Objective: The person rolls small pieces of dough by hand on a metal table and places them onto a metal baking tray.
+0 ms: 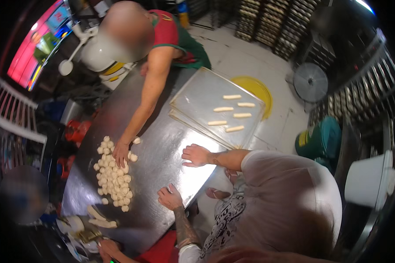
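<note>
My left hand (170,197) rests at the near edge of the steel table (149,175), holding nothing, its fingers apart. Farther up the same edge lies my right hand (195,155), also without anything in it, fingers stretched over the bare steel. The nearest thing to it is a stack of metal trays (197,94); several pale dough sticks (224,109) lie on the top one. To the left of both hands spreads a cluster of small dough balls (114,179). A co-worker's hand (121,153) reaches into that cluster. Two longer dough strips (103,222) lie below it.
The co-worker in a red and green top (175,33) leans over the far end. At the lower left, another person's hand (107,249) is beside a metal object. A round yellow item (255,90), a fan (310,82), a green bucket (319,139) and loaded racks (276,22) stand around.
</note>
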The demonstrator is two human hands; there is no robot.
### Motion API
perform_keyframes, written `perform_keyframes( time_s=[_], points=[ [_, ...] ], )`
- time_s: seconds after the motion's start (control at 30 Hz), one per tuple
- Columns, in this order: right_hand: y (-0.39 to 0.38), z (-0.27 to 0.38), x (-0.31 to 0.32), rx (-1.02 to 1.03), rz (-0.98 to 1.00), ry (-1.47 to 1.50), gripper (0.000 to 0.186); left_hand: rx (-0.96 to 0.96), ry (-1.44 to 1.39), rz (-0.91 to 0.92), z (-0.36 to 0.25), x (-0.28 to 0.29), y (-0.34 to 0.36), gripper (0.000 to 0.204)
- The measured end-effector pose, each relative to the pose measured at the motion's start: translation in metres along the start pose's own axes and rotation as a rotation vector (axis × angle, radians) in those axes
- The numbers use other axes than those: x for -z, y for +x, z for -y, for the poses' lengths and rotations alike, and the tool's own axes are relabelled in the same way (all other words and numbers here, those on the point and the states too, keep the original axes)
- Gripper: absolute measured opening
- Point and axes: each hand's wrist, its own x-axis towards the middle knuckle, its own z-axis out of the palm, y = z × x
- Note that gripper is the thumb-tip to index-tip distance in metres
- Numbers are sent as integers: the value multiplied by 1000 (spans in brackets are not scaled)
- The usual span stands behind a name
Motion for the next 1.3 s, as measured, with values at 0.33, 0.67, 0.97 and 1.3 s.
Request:
perform_keyframes(
  time_s=[0.33,0.67,0.97,1.3],
  points=[
    [25,16,6,-119,231,-1,48,0,30,-19,2,5,29,46],
    [48,7,4,-82,134,-31,42,132,67,71,7,-1,51,48],
    [67,2,10,-165,159,55,40,379,-46,85,22,-12,71,52],
    [-29,-8,17,68,-89,-77,65,72,56,15,12,25,-13,45]
  ],
)
